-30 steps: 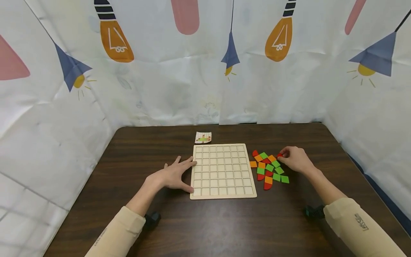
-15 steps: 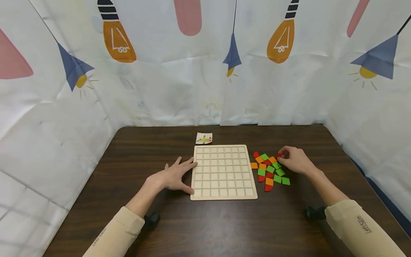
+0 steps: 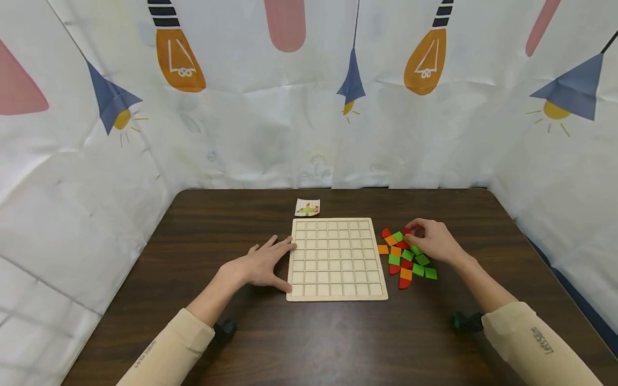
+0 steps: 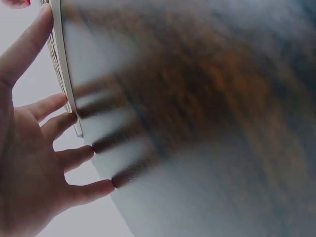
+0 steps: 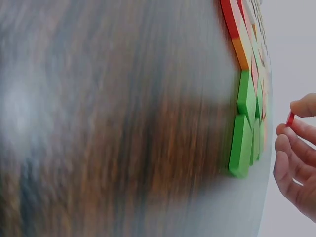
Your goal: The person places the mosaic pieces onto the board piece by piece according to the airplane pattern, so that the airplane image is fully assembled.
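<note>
A pale wooden grid board (image 3: 336, 259) lies on the dark table. My left hand (image 3: 263, 264) rests at its left edge with fingers spread; in the left wrist view the thumb (image 4: 30, 42) touches the board's edge and other fingertips meet the board and tabletop. Over the right-hand pile my right hand (image 3: 436, 240) pinches a small red piece (image 5: 290, 119) between thumb and forefinger, above the tabletop. Beneath and beside it lie several green squares (image 3: 431, 274), orange squares (image 3: 383, 250) and red rounded pieces (image 3: 404, 283).
Behind the board lies a small printed card (image 3: 307, 207) with a coloured pattern on a grid. The brown table (image 3: 232, 214) ends at a white curtain (image 3: 241, 134) printed with lamps and bulbs.
My right hand has moved left over the pile, carrying the red piece closer to the board. The left hand has stayed at the board's edge.
</note>
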A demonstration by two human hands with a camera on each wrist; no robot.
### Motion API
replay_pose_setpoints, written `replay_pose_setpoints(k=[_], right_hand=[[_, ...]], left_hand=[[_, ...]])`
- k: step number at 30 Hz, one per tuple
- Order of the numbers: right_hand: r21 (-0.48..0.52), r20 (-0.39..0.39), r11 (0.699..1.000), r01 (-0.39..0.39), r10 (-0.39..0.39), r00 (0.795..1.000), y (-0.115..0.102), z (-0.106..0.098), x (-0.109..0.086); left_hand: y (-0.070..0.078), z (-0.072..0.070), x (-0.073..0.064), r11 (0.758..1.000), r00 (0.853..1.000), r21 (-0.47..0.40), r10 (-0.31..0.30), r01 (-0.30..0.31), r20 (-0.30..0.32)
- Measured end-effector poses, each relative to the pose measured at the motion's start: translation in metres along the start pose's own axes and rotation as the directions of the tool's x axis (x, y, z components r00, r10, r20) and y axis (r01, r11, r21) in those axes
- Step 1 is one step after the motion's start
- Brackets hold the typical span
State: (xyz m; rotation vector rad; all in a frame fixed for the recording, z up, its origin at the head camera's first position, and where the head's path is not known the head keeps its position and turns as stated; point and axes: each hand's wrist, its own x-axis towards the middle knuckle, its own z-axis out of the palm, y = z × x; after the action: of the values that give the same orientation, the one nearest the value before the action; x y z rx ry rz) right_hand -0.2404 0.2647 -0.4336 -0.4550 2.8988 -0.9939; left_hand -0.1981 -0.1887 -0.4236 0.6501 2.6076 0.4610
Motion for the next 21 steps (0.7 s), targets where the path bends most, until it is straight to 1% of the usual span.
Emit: replay_pose_setpoints(k=[12,21], right_hand=[[0.007,0.022,0.998,0.066,-0.066,0.998,-0.020,0.016,0.003],[0.023,0.083,0.995,0.101,-0.103,0.991,-0.032,0.030,0.007]], left_hand=[[-0.002,0.000,0.003,1.000,1.000,0.015,0.023,-0.023,-0.008],[0.000,-0.001,0.002,0.999,0.999,0.009,0.033,-0.033,-0.009]])
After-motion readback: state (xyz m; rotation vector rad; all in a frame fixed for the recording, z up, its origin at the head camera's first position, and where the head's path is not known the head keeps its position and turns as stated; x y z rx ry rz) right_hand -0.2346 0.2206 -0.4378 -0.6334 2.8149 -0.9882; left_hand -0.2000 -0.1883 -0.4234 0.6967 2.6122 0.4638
